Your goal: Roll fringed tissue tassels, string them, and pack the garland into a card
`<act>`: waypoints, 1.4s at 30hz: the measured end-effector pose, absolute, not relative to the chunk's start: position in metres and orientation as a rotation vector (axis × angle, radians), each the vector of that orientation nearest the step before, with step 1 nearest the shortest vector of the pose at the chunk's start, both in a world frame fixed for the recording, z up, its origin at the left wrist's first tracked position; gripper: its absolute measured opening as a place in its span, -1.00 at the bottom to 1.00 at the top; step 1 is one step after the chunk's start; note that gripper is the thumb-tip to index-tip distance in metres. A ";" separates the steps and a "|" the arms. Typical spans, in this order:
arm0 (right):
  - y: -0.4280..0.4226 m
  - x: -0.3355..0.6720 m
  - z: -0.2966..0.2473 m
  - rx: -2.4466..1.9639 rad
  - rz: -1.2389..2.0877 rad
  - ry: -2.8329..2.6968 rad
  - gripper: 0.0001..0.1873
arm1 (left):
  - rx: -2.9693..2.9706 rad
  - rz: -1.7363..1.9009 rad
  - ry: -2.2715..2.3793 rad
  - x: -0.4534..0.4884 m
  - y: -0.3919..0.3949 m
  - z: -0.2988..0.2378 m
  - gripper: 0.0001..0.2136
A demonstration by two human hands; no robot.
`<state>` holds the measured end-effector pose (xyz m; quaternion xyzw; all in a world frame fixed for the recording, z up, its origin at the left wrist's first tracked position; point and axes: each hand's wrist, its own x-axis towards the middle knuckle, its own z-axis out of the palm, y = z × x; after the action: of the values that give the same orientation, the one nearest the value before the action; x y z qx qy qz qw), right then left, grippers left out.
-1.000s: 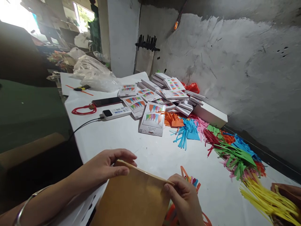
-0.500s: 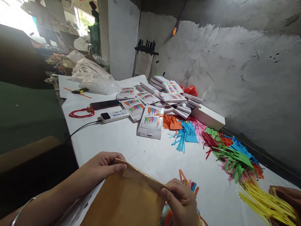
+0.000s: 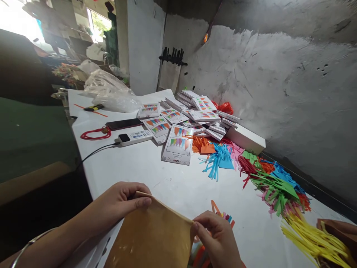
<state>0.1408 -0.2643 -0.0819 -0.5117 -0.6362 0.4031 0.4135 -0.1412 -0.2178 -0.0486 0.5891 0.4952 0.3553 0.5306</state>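
Note:
A brown paper sheet or bag (image 3: 152,234), I cannot tell which, stands slanted at the bottom of the head view. At its upper left corner my left hand (image 3: 126,199) pinches the top edge between thumb and fingers. The upper right corner is gripped by my right hand (image 3: 213,234), thumb in front. The edge is stretched between both hands. Behind my right hand, partly hidden, are colourful paper strips (image 3: 223,214). Under the brown paper on the left a white printed surface (image 3: 107,240) shows.
Several printed boxes (image 3: 177,145) lie heaped on the white table (image 3: 134,167). Tassels (image 3: 276,186) in many colours run along the wall side. On the left are a phone (image 3: 124,124), a white device (image 3: 135,137) with a cable, a red cord (image 3: 95,134), a cutter (image 3: 93,108) and plastic bags (image 3: 110,93).
The paper's top edge looked thick and folded over before; now it is thinner and flatter. My right hand has shifted slightly left, and the paper's upper left corner sits a little lower.

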 end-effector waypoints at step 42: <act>-0.271 0.130 -0.085 -1.005 0.227 -1.496 -0.89 | 1.693 0.841 1.285 -0.145 -0.168 -0.064 -0.65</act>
<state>0.1304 -0.2705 -0.0852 -0.4361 -0.6492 0.0986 0.6154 -0.1454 -0.1682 -0.0636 0.6738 0.5114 0.3349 0.4151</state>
